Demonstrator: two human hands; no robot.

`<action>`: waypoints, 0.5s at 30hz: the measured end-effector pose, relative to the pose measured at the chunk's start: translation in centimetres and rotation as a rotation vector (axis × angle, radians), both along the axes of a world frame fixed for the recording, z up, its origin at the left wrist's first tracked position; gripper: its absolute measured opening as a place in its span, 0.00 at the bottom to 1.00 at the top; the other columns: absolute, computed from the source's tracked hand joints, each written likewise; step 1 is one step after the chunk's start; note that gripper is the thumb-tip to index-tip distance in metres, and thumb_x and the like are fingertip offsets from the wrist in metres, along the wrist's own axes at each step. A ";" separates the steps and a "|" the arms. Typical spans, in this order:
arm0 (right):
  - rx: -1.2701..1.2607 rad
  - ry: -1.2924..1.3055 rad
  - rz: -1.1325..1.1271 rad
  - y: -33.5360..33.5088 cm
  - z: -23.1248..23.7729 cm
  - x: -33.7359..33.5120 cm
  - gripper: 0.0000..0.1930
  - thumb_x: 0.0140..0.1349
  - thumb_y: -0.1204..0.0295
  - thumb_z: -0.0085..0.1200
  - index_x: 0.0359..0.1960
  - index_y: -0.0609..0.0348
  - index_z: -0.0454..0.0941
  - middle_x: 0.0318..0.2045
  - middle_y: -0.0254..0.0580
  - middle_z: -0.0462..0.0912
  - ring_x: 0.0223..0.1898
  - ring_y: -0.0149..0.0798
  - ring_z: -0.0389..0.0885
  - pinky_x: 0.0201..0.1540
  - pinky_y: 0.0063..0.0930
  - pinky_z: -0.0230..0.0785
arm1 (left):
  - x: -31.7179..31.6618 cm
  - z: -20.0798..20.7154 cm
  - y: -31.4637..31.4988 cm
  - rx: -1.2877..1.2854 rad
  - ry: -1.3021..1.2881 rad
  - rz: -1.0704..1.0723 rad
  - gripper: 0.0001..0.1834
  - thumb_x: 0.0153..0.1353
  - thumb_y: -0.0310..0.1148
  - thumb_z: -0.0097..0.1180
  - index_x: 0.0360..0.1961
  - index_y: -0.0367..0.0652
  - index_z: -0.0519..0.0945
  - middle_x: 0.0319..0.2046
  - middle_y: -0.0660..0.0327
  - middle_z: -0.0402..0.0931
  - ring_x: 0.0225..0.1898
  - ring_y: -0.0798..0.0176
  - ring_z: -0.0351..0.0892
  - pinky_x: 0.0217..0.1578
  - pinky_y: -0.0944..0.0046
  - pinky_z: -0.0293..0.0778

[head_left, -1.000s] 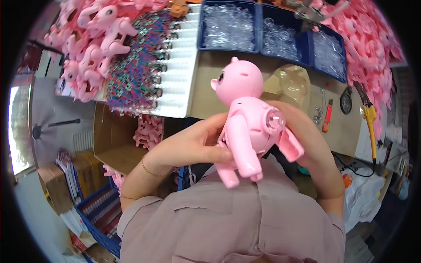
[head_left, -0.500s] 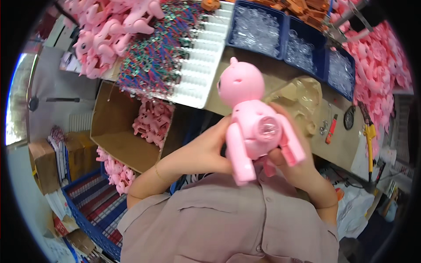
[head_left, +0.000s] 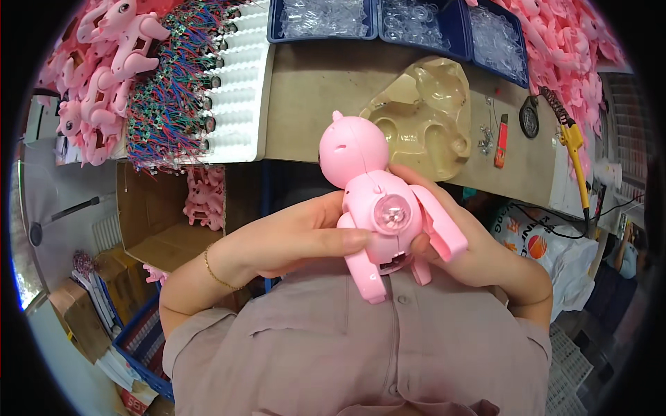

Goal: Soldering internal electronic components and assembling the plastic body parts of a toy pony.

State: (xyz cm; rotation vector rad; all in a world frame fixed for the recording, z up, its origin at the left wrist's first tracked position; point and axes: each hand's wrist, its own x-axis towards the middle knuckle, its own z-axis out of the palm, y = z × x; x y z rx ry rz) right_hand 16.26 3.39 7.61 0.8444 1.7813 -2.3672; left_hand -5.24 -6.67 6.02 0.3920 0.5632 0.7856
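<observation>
Between my two hands, in front of my chest, is a pink plastic toy animal point(head_left: 371, 184) with a round head and jointed legs. Its head points away from me, toward the bench. A clear domed cap point(head_left: 393, 213) sits on its body, with something shiny beneath it, and a dark opening shows at the lower end. My left hand point(head_left: 316, 232) grips the left side, its thumb across the near leg. Wrapped round the right side is my right hand point(head_left: 447, 232), its thumb tip pressed near the dome; the toy hides some of its fingers.
A tan moulded plastic tray point(head_left: 433, 118) lies on the bench point(head_left: 305, 90). Blue bins point(head_left: 326, 21) of clear parts stand behind it. Wired parts point(head_left: 173, 90) cover a white ribbed tray point(head_left: 243, 90) at left. Pink toys point(head_left: 118, 62) pile up on both sides. A red cutter point(head_left: 501, 141) and yellow-handled tool point(head_left: 574, 142) lie right.
The toy has come lower and tipped, so its dome and lower opening show more. My left thumb now lies across its leg. The whole view has shifted, with the bench further left.
</observation>
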 end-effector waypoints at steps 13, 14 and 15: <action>-0.014 0.078 -0.349 0.8 -0.6 -0.1 0.26 0.66 0.60 0.49 0.61 0.62 0.60 0.52 0.41 0.72 0.48 0.32 0.75 0.47 0.25 0.71 | -0.1 -1.1 1.8 0.297 0.076 0.117 0.32 0.67 0.50 0.46 0.61 0.36 0.62 0.52 0.57 0.72 0.56 0.66 0.69 0.58 0.66 0.63; -0.042 0.090 -0.469 1.2 -1.3 -0.7 0.24 0.68 0.59 0.46 0.59 0.63 0.62 0.51 0.42 0.73 0.48 0.33 0.75 0.48 0.25 0.71 | -0.5 -1.8 1.9 0.391 0.028 0.161 0.33 0.67 0.51 0.47 0.62 0.36 0.61 0.53 0.58 0.71 0.57 0.66 0.68 0.59 0.66 0.62; -0.081 0.157 -0.553 1.1 -1.8 -1.8 0.23 0.69 0.60 0.44 0.58 0.63 0.63 0.50 0.43 0.74 0.48 0.33 0.76 0.49 0.26 0.70 | -0.2 -2.0 0.8 0.381 0.060 0.212 0.33 0.67 0.51 0.47 0.62 0.36 0.61 0.53 0.58 0.71 0.57 0.66 0.68 0.59 0.66 0.62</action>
